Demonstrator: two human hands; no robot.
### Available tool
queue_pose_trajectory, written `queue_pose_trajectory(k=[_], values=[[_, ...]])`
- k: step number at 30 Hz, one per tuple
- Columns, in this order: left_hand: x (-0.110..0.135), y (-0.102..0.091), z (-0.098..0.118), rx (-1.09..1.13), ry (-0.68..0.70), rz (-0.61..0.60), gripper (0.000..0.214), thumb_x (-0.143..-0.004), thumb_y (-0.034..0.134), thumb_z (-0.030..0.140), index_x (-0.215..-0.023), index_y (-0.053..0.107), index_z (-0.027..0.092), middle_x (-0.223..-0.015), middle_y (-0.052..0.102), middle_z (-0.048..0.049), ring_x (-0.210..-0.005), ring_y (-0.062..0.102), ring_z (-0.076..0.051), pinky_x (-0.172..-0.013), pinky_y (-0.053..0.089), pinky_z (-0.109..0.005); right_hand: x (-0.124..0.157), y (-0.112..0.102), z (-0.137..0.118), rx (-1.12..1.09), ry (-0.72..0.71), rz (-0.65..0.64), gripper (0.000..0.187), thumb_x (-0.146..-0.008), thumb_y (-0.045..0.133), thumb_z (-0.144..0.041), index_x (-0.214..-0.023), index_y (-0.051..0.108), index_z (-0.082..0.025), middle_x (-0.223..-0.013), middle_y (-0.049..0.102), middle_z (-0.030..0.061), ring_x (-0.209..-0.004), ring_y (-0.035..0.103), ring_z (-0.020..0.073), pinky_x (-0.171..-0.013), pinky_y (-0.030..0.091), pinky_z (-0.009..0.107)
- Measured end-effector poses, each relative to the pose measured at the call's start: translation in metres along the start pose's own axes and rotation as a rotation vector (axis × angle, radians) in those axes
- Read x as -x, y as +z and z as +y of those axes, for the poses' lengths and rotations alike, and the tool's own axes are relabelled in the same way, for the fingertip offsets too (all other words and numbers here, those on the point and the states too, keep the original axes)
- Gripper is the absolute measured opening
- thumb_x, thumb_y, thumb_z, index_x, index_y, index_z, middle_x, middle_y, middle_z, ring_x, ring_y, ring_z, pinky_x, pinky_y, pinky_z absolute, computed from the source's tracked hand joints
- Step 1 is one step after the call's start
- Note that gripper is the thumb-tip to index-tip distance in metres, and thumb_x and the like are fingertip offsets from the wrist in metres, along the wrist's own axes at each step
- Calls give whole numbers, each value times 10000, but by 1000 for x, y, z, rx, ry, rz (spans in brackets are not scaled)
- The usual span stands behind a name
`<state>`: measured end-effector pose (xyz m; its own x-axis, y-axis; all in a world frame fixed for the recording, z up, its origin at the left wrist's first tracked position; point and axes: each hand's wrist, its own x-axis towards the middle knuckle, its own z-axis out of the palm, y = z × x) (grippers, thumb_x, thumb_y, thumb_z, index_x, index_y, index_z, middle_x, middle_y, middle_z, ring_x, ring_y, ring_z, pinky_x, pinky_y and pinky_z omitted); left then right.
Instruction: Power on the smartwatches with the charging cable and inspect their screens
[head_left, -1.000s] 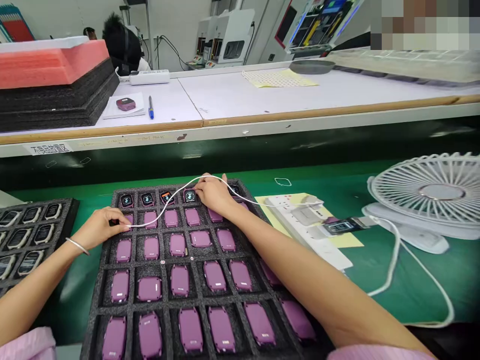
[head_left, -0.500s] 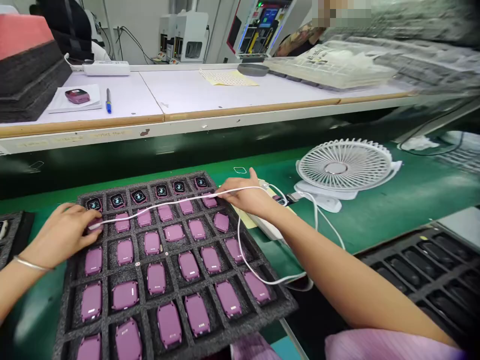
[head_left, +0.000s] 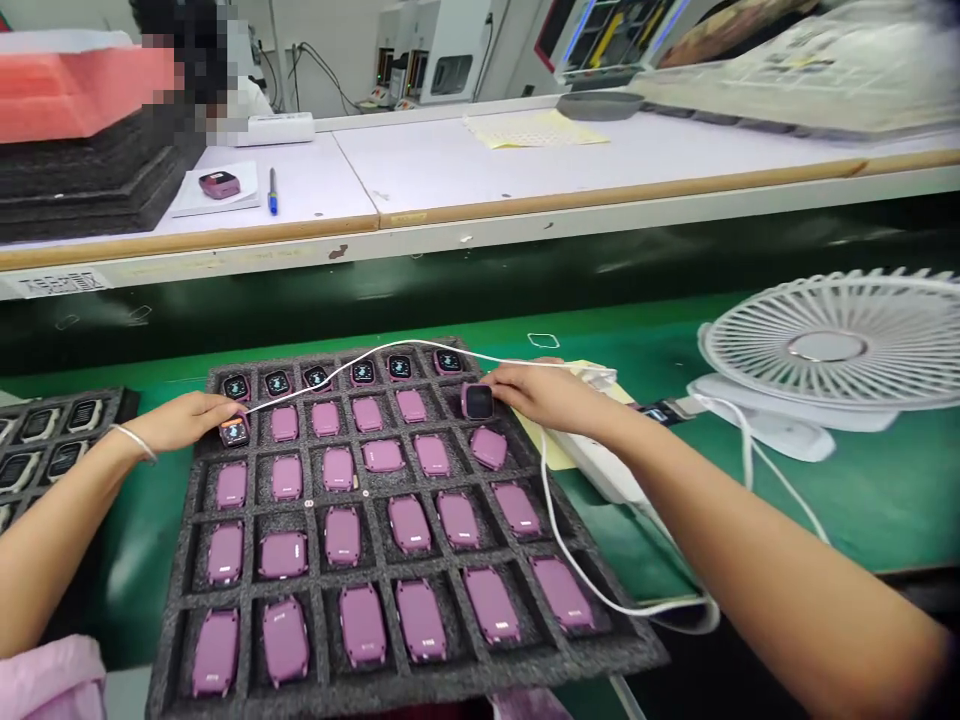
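"What lies before us, biggest first?"
"A green desk [head_left: 862,505], with a black foam tray [head_left: 600,655] on it, split into compartments."
"And our arms?"
"Our right arm [head_left: 720,500] slants up and leftward from the lower right, past the tray's right edge. Our left arm [head_left: 60,540] rises from the lower left."
"How do our hands stand?"
"Our right hand [head_left: 532,395] points left, fingers bent. Our left hand [head_left: 180,420] points right, its back up, fingers drawn together."
"Closed on anything?"
"Our right fingertips pinch the edge of a dark-screened watch [head_left: 478,402], at the right end of the second row from the back. Our left ones pinch one end of a white cable [head_left: 390,343], just by a lit watch [head_left: 235,432] at that row's left end."
"Is the cable joined to it?"
"We can't tell; our fingers cover the tip."
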<state>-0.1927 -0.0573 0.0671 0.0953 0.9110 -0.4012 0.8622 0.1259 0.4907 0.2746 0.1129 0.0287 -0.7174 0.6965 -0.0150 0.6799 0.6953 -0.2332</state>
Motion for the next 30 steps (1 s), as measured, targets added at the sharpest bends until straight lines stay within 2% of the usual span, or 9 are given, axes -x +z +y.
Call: queue_pose_trajectory(k=[5,8,11,14,17,22,24,27,30], values=[[-4,-4,0,-31,9,-53,726,-788,414,755,-1123,744,201,-1276,706,-60,-1184,633,-278,-1046,449,-327,-17,7,-1,169,44,-70,293,-886,412,-273,-797,690,-250,-819,692,62,-843,643,242,-650,402,296],[-4,-7,1,-30,-6,-67,629,-774,456,706,-990,763,202,-1093,774,-49,-1030,690,-262,-921,507,-310,-18,6,-5,164,71,-111,294,-887,411,-267,-804,692,-244,-833,686,69,-845,633,239,-659,400,296],[-2,-6,8,-49,-55,96,498,-751,528,639,-843,741,198,-853,777,-38,-828,698,-238,-760,509,-295,-17,6,-5,172,87,-101,307,-892,411,-254,-816,708,-252,-864,707,65,-909,638,250,-691,401,306],[-2,8,24,5,-39,328,402,-757,587,565,-835,728,197,-800,750,-40,-755,675,-218,-702,484,-293,-17,5,-5,190,90,-66,332,-900,411,-262,-900,743,-260,-880,726,71,-933,642,262,-690,395,319],[-6,34,44,-28,101,342,283,-809,605,453,-845,735,204,-863,745,-46,-802,668,-210,-758,479,-310,-17,1,-10,195,110,-78,334,-892,432,-262,-966,758,-254,-926,736,81,-914,649,261,-700,403,327],[-9,61,73,-465,166,347,149,-874,618,287,-958,726,228,-981,750,-57,-963,653,-275,-866,438,-424,-13,-8,-25,165,150,-116,334,-913,431,-229,-996,754,-239,-1017,747,88,-1033,635,270,-821,410,351],[-8,60,82,-674,191,355,205,-870,638,274,-1044,713,197,-1043,738,-107,-996,642,-324,-852,443,-460,-12,-9,-29,159,170,-113,329,-923,431,-227,-1000,750,-231,-1006,748,92,-1073,624,275,-852,404,358],[-7,50,89,-875,263,351,237,-847,639,234,-1054,701,136,-975,732,-163,-983,648,-357,-883,451,-489,-11,-8,-32,160,210,-95,321,-921,443,-222,-1022,748,-222,-1054,738,103,-1106,617,279,-879,397,370],[-13,36,80,-723,285,345,267,-831,623,340,-1024,704,174,-901,750,-126,-940,677,-333,-934,459,-472,-10,-8,-35,146,227,-95,340,-907,438,-197,-1055,743,-212,-1097,732,109,-1141,605,286,-873,398,371]])
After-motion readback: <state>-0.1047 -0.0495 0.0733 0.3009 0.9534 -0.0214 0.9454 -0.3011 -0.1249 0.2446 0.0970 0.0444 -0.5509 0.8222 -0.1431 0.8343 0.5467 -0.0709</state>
